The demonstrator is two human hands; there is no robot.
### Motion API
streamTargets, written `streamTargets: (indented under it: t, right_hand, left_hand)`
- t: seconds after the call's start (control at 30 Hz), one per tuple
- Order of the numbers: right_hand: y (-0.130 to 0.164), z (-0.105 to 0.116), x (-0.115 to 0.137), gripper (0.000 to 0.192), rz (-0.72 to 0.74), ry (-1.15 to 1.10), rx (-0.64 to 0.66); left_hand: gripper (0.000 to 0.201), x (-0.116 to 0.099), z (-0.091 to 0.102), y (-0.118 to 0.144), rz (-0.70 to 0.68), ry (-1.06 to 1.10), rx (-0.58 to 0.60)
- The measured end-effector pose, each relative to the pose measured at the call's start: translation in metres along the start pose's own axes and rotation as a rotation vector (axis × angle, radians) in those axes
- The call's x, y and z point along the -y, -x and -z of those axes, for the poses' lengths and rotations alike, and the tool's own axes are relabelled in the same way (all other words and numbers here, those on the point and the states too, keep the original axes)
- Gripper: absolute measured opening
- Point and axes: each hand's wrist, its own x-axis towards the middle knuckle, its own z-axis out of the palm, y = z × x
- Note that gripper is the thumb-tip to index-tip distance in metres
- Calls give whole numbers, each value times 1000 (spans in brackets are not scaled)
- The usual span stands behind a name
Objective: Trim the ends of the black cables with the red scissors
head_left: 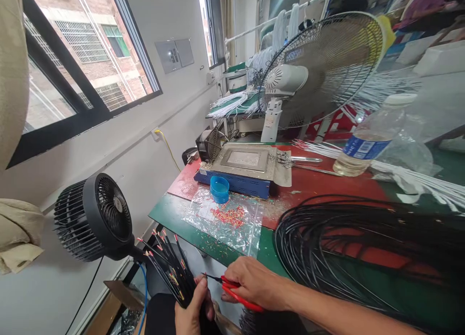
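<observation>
My left hand (pixel 194 303) is closed round a bundle of black cables (pixel 169 272) at the bottom centre. Stripped ends with red and yellow inner wires fan out at the bundle's top. My right hand (pixel 250 281) grips red-handled scissors (pixel 241 296), whose dark tips point left, close to my left thumb. Whether the blades touch a wire is too small to tell. Beyond my hands, a clear plastic bag (pixel 250 233) lies on the table corner, with many red and yellow wire scraps (pixel 229 215) on it.
A blue round container (pixel 219 190) stands before a blue-sided hot plate (pixel 236 182). Coiled black cables (pixel 308 243) cover the table's right side. A bottle of liquid (pixel 366 141) stands behind them. A black fan (pixel 105 209) is at left, a large white fan (pixel 286 81) at the back.
</observation>
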Motion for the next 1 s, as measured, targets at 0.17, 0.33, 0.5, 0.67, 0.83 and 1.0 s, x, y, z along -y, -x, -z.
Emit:
streamTargets:
  t: [0.17, 0.33, 0.5, 0.67, 0.83, 1.0]
  right_hand:
    - [-1, 0, 3, 42, -82, -482, 37]
    - [-1, -5, 10, 45, -195, -986, 95]
    - [0, -9, 10, 46, -179, -1078, 112]
    - [1, -10, 8, 42, -136, -1015, 129]
    - [2, -11, 9, 38, -69, -926, 75]
    - [2, -14, 11, 45, -210, -1145, 204]
  left_hand:
    - [36, 0, 4, 4, 48, 98, 119]
    - [33, 3, 6, 13, -4, 49, 205]
    - [37, 4, 1, 17, -4, -23, 189]
    - [34, -1, -4, 22, 33, -32, 164]
    - [35, 3, -2, 20, 35, -56, 163]
    - [24, 5, -3, 18, 39, 70, 329]
